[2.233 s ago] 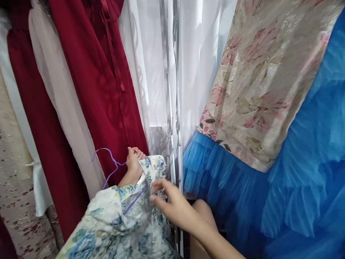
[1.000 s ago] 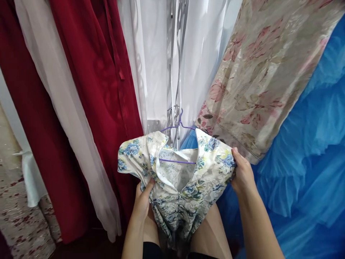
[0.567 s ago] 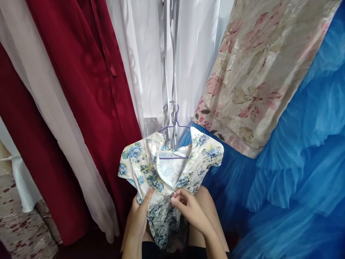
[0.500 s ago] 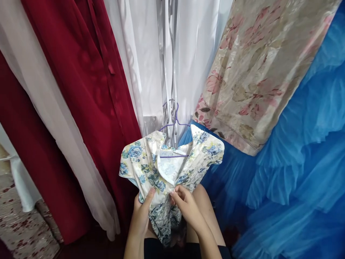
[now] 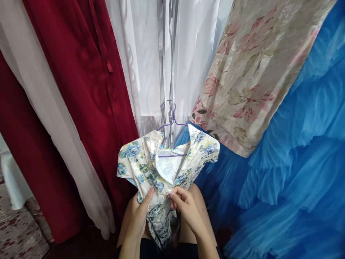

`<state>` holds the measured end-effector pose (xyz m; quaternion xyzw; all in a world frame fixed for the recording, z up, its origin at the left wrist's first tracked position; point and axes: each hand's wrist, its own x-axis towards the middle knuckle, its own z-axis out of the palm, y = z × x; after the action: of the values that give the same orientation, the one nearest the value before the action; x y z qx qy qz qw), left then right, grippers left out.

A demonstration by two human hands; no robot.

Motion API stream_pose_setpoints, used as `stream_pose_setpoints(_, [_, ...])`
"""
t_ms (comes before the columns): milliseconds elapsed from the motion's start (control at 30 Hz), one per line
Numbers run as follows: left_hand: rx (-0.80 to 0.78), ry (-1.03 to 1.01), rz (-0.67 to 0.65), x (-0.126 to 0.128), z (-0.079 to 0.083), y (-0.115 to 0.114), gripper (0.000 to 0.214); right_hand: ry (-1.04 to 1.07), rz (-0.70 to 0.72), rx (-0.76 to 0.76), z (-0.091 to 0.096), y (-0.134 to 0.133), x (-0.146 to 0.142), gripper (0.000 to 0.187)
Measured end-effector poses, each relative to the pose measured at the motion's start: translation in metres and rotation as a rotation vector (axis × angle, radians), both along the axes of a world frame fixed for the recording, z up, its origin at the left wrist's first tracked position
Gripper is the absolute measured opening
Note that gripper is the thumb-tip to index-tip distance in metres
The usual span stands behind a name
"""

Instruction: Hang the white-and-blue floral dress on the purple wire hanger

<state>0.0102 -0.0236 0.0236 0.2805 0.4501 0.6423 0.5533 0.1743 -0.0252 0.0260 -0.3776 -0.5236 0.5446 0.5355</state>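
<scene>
A short-sleeved white dress (image 5: 147,169) with blue and yellow flowers hangs on a purple hanger (image 5: 173,120) in front of me. Its collar opening is spread, and the hanger's lower bar shows inside the neck. My left hand (image 5: 140,212) grips the cloth at the left side, thumb on the front and fingers behind. With thumb and fingertips, my right hand (image 5: 184,205) pinches the front edge just below the neckline. Any fastener under those fingertips is hidden. The lower part of the dress falls between my knees.
Dark red gowns (image 5: 72,90) and a pale sheer cloth (image 5: 56,118) hang at left. Behind the hanger are white drapes with ribbons (image 5: 145,72). A beige flowered garment (image 5: 248,79) and a ruffled blue tulle gown (image 5: 283,187) fill the right.
Both hands keep their hold on the dress front, with the right fingertips barely shifted. The whole scene sits slightly further left in view.
</scene>
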Motion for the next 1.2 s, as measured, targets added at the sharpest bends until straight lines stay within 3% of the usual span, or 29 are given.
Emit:
stream_pose_setpoints(200, [-0.009, 0.008, 0.028, 0.017, 0.011, -0.009, 0.054, 0.060, -0.063, -0.034, -0.008, 0.003, -0.005, 0.034])
stream_pose_setpoints(300, [-0.002, 0.045, 0.013, 0.017, 0.008, -0.006, 0.051, 0.082, -0.128, -0.048, -0.005, 0.002, 0.000, 0.027])
stream_pose_setpoints(367, [0.067, 0.147, 0.167, 0.014, 0.001, 0.001, 0.053, 0.043, -0.168, -0.064, -0.001, -0.001, 0.005, 0.026])
stream_pose_setpoints(467, [0.334, 0.455, 0.607, 0.010, -0.009, 0.010, 0.059, -0.024, -0.188, -0.070, 0.009, -0.008, 0.013, 0.032])
stream_pose_setpoints(500, [0.444, 0.579, 0.687, 0.010, -0.010, 0.011, 0.056, -0.038, -0.184, -0.068, 0.012, -0.010, 0.014, 0.034])
stream_pose_setpoints(533, [0.551, 0.703, 0.677, 0.012, -0.011, 0.010, 0.049, -0.047, -0.177, -0.067, 0.015, -0.011, 0.015, 0.034])
stream_pose_setpoints(567, [0.648, 0.816, 0.578, 0.016, -0.011, 0.008, 0.038, -0.052, -0.168, -0.067, 0.018, -0.013, 0.016, 0.034])
stream_pose_setpoints(633, [0.751, 0.972, 0.224, 0.028, -0.009, 0.001, 0.022, -0.058, -0.150, -0.069, 0.022, -0.015, 0.018, 0.033])
stream_pose_setpoints(700, [0.705, 1.005, -0.033, 0.043, -0.008, -0.005, 0.019, -0.066, -0.139, -0.067, 0.023, -0.017, 0.019, 0.032])
stream_pose_setpoints(733, [0.649, 0.986, -0.072, 0.050, -0.009, -0.008, 0.018, -0.071, -0.134, -0.069, 0.023, -0.019, 0.020, 0.032])
stream_pose_setpoints(900, [0.530, 0.872, -0.065, 0.073, -0.016, -0.008, 0.005, -0.075, -0.194, -0.103, 0.026, -0.012, 0.026, 0.033])
stream_pose_setpoints(1033, [0.521, 0.890, -0.078, 0.075, -0.024, -0.007, 0.006, -0.031, -0.336, -0.091, 0.054, 0.020, 0.033, 0.031])
stream_pose_setpoints(1133, [0.486, 0.885, -0.058, 0.071, -0.029, -0.009, 0.006, -0.056, -0.252, -0.079, 0.078, 0.040, 0.041, 0.029])
stream_pose_setpoints(1200, [0.460, 0.871, -0.065, 0.069, -0.029, -0.010, 0.006, -0.073, -0.225, -0.026, 0.081, 0.040, 0.044, 0.031])
